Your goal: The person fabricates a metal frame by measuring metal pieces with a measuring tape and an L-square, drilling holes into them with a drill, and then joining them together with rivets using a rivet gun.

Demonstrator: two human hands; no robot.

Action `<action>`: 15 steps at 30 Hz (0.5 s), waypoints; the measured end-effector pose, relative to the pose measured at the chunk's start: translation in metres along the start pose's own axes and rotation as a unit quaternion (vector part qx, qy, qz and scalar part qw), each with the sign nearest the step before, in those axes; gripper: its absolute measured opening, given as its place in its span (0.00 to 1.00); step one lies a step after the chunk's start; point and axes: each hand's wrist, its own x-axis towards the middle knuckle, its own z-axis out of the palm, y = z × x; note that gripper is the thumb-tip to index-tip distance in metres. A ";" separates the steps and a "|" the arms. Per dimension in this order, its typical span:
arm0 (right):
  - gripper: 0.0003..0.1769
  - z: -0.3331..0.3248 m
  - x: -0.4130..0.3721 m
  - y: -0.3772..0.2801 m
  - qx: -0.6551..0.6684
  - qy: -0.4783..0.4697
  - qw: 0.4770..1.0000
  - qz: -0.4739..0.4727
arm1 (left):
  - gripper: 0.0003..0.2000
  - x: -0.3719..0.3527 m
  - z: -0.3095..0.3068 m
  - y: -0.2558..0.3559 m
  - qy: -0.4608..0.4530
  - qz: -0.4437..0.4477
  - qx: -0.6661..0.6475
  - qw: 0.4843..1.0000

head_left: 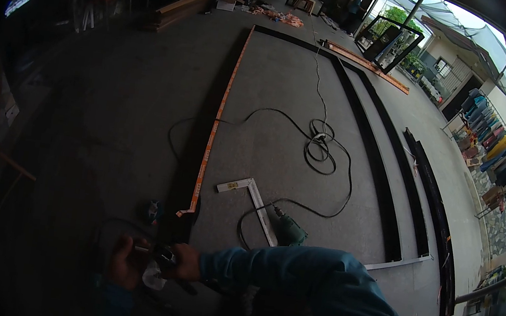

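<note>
At the lower left, my right hand [187, 263] reaches across in a blue-green sleeve and is closed around a dark tool [164, 255] whose kind I cannot make out. My left hand [126, 264] faces it in shadow, fingers curled near a small pale rod [142, 248]. A clear plastic piece, possibly a bag [153, 276], hangs below the dark tool. Just beyond, a dark metal frame edged with orange tape [208, 152] ends in a bent strip. A small teal and black tool [153, 210] lies left of that end.
A green corded drill [288, 228] and a metal try square [253, 190] lie inside the frame, with a looped black cable [324, 154]. Long black bars [435, 207] lie at right. Farther off are a glazed frame [388, 45], a clothes rack [497, 148] and stacked boards [183, 11].
</note>
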 end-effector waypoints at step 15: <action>0.25 0.004 -0.003 0.014 -0.002 0.018 1.000 -0.007 | 0.03 0.000 -0.004 -0.006 0.011 0.001 0.040 0.999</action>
